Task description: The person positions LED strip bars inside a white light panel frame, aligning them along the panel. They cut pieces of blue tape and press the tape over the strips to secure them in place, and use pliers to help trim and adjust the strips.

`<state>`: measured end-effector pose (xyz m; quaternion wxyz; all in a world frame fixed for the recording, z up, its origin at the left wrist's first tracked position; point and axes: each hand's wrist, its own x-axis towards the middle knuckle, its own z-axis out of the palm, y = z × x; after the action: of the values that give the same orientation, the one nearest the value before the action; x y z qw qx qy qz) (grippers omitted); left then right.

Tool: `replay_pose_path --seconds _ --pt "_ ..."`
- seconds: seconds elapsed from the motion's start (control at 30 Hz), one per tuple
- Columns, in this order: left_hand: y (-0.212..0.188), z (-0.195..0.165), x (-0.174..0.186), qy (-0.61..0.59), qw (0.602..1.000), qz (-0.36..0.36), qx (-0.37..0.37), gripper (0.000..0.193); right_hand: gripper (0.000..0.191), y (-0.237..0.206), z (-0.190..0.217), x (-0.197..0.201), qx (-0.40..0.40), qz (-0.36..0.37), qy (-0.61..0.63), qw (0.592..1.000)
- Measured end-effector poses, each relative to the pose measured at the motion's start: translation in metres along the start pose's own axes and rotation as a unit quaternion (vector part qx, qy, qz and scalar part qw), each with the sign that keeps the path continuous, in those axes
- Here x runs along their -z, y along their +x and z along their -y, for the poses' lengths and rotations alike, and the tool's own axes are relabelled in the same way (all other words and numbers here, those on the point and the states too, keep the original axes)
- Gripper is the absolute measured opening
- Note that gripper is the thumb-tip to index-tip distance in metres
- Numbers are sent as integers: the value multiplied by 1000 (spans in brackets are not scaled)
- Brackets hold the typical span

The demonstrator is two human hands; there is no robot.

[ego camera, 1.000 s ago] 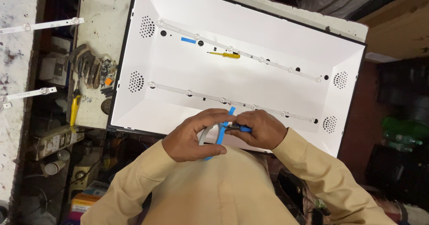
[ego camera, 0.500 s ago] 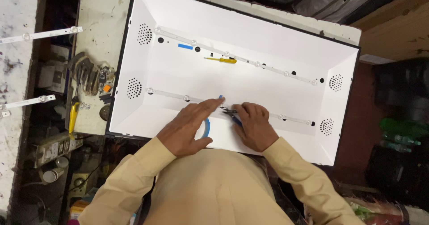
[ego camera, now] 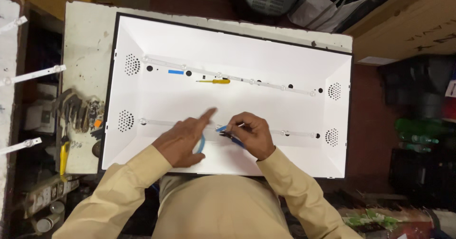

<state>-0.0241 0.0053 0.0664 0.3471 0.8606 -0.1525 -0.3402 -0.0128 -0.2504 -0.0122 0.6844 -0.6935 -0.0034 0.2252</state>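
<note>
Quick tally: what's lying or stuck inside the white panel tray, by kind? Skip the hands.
LED strips: 2, upper and lower
Yellow-handled screwdriver: 1
Blue tape piece stuck flat: 1
Blue tape roll, under the left hand: 1
Total: 5

The right hand pinches a blue tape end; I counted that with the roll.

Both forearms, in tan sleeves, are reaching forward from the lower edge of the view and angling inward toward each other. The left hand [ego camera: 183,141] is lying palm down, knuckles up, with its index finger stretching forward and to the right while the other fingers are curling loosely. The right hand [ego camera: 249,134] is sitting just beside it, wrist bending inward, fingers curling and pinching together at the tips in a narrow grip pointing toward the left hand. The two hands are nearly meeting.
</note>
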Motion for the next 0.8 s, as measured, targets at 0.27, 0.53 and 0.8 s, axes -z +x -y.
replay_pose_path --seconds 0.27,0.53,0.8 --pt "59 39 -11 181 964 -156 119 101 34 49 -12 61 132 -274 -236 923" --pt "123 41 5 198 910 -363 -23 34 53 102 0 134 213 -174 -497 823" --pt "198 36 50 249 926 -277 -55 5 52 133 -2 158 195 -118 -513 828"
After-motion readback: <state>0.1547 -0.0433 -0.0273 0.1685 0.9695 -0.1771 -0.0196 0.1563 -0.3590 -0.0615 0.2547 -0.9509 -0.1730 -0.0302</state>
